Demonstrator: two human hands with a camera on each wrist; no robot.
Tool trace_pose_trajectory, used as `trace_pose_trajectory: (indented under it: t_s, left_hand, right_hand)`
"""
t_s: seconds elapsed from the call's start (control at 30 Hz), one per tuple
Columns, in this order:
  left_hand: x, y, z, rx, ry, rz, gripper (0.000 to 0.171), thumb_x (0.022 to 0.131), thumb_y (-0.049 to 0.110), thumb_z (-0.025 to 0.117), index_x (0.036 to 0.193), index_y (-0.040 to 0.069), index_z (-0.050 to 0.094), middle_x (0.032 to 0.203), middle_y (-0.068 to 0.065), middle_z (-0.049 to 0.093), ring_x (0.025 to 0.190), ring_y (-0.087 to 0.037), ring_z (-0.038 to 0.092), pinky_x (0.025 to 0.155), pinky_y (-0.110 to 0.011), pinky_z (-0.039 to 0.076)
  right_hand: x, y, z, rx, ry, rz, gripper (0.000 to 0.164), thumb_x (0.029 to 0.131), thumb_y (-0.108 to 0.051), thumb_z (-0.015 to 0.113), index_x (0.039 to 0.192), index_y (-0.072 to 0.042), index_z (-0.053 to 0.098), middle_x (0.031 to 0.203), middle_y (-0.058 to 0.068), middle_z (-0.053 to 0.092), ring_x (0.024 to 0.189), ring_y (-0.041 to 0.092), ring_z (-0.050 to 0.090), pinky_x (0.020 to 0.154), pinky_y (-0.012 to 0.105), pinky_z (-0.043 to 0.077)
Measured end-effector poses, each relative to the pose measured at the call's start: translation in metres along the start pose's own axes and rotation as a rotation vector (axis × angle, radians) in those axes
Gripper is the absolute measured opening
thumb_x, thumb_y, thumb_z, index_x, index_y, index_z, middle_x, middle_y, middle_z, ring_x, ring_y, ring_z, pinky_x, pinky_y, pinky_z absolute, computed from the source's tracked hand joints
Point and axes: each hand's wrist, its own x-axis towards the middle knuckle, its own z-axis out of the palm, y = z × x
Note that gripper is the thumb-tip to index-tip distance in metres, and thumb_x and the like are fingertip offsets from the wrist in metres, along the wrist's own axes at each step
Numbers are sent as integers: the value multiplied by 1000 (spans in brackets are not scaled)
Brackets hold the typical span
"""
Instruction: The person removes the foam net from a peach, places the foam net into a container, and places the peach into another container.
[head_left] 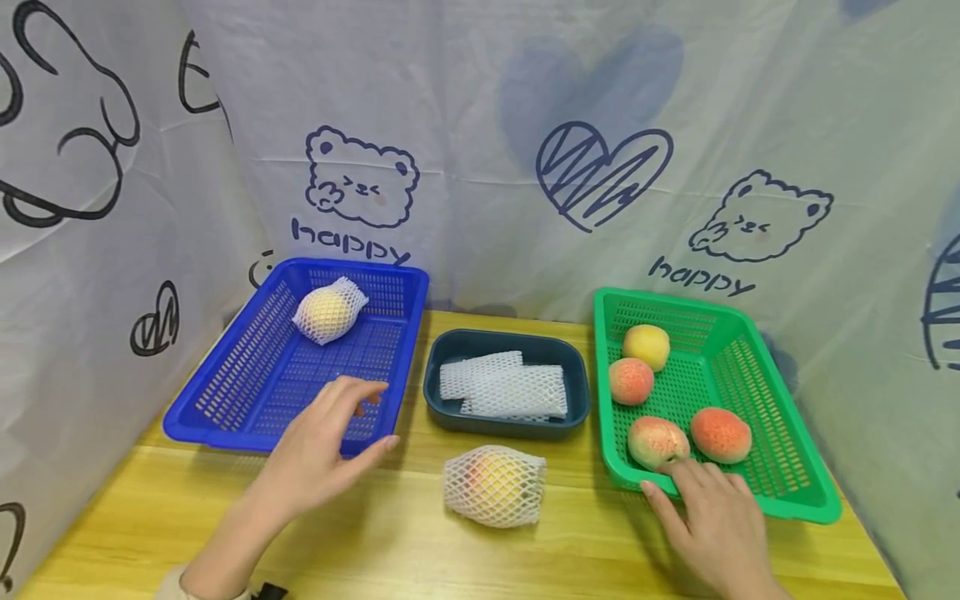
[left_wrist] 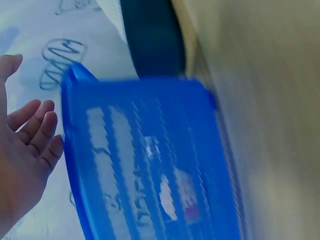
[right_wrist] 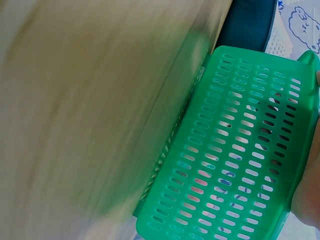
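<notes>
Right hand (head_left: 716, 517) is over the green basket (head_left: 798, 508)'s near rim, fingers at the nearest peach (head_left: 654, 440); can't tell if gripped. Three more fruits (head_left: 632, 382) in there. Left hand (head_left: 322, 446) empty, fingers loose, by the blue basket (head_left: 217, 438), which holds one netted fruit (head_left: 328, 312). Second netted fruit (head_left: 495, 486) on table (head_left: 420, 550), before dark tray (head_left: 510, 428) of foam nets (head_left: 517, 390).

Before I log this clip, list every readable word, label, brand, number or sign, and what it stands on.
"happy": backdrop cloth, under the left bear drawing.
"happy": same cloth, under the right bear drawing.
Dark marks through the blue basket, left wrist view: too blurred to read.
</notes>
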Motion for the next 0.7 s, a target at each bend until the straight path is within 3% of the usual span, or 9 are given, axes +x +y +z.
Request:
trace_pose_trajectory:
  t_s: [0.17,0.33,0.53,0.7]
  left_hand:
    - [-17,-18,-12,171,-42,-50,45,87,36,81,119,7,66,112,-3,65,101,-22,61,83,-44,54]
    - [-30,-29,-18,280,-113,-82,33,88,44,78,97,15,65,96,4,61,89,-18,57,74,-37,48]
    - [-38,-36,-21,363,-206,-96,38,90,54,74,92,17,64,88,6,55,81,-16,51,71,-36,46]
    - [-40,-40,-19,415,-244,-76,43,93,59,68,89,17,60,84,5,51,78,-18,50,70,-37,46]
  right_hand:
    - [0,0,0,0,-2,1,31,99,-41,68,103,-11,72,94,3,72,77,23,64,68,43,46]
    - [1,0,-1,2,0,-1,31,98,-41,68,104,-11,73,95,3,72,77,23,64,68,44,46]
    - [1,0,-1,6,-2,-5,31,98,-41,69,105,-11,73,97,3,72,79,24,65,69,45,48]
    - [1,-1,-1,8,-19,4,31,98,-40,69,106,-11,73,98,4,73,81,24,66,70,46,48]
